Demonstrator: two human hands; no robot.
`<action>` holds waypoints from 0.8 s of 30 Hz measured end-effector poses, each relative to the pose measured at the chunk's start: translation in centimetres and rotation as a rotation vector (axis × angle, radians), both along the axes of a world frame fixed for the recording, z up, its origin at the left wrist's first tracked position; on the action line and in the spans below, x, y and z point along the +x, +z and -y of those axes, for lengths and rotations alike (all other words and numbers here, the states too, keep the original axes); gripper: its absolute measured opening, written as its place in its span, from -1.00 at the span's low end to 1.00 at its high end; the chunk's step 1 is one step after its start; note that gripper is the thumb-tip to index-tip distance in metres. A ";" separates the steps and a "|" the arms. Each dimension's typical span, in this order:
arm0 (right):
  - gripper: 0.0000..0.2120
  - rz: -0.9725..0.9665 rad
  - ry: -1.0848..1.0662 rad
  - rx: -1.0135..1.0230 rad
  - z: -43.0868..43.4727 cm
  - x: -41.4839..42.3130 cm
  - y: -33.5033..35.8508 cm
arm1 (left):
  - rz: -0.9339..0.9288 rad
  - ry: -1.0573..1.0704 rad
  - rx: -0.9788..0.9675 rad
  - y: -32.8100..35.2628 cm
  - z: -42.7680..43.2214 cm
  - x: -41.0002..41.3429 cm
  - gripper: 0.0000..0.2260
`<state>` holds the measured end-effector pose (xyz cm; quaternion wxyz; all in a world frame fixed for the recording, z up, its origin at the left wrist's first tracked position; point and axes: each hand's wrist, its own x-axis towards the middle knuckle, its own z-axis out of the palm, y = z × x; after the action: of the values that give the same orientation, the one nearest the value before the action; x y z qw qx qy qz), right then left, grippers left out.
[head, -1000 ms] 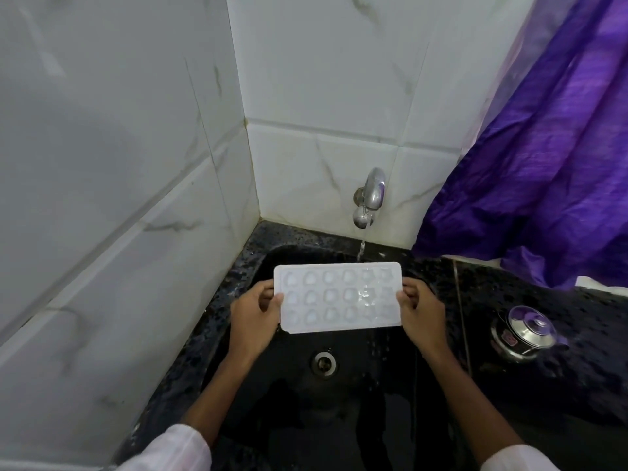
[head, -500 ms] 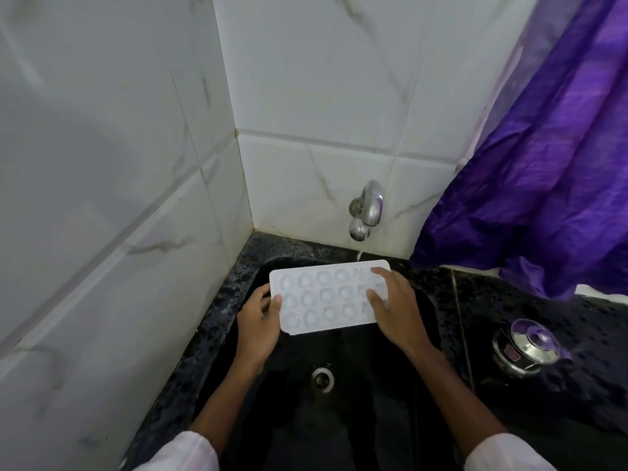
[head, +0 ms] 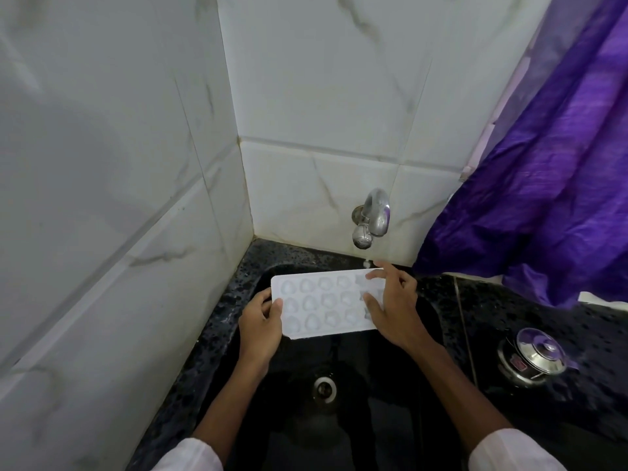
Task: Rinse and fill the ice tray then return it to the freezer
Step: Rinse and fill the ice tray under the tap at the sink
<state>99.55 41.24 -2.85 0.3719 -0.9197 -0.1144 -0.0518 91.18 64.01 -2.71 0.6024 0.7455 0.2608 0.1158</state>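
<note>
A white ice tray (head: 323, 302) with several rounded cells is held level over the black sink (head: 390, 402), below the steel tap (head: 372, 217). My left hand (head: 260, 322) grips the tray's left end, thumb on top. My right hand (head: 394, 305) lies on the tray's right part, fingers spread flat over the cells and covering them. A small drop of water (head: 366, 264) hangs under the spout, just above the tray's far right corner.
The sink drain (head: 324, 387) lies below the tray. White marble tiles (head: 119, 198) close in the left and back. A purple curtain (head: 550, 171) hangs at the right. A steel pot with a glass lid (head: 531, 356) stands on the black counter (head: 577, 419) at right.
The stream from the tap has thinned to a drip. My right hand left the tray's right end and moved onto its top surface; the left hand kept its hold.
</note>
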 end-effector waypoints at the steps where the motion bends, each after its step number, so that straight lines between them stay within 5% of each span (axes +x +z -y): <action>1: -0.51 0.011 -0.003 -0.004 -0.1 0.0 0.1 | -0.001 0.000 -0.005 0.1 0.0 0.0 -0.76; 8: -0.37 0.058 0.041 -0.080 -0.6 -0.4 0.3 | -0.010 -0.011 -0.023 0.3 0.3 -0.3 -0.75; 14: -0.35 0.127 0.134 -0.355 -0.4 -0.8 0.5 | 0.020 0.008 0.042 0.7 0.8 -0.4 -0.76; 20: -0.39 0.090 0.070 -0.027 -0.4 -1.4 0.0 | 0.005 0.032 0.030 0.8 1.4 -0.9 -0.75; 24: -0.42 0.122 0.098 -0.052 0.3 -1.3 -0.1 | -0.005 0.029 0.004 0.7 1.6 -1.2 -0.74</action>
<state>98.22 40.90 -2.98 0.3421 -0.9176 -0.1830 -0.0867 89.99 62.38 -2.01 0.5986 0.7430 0.2727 0.1232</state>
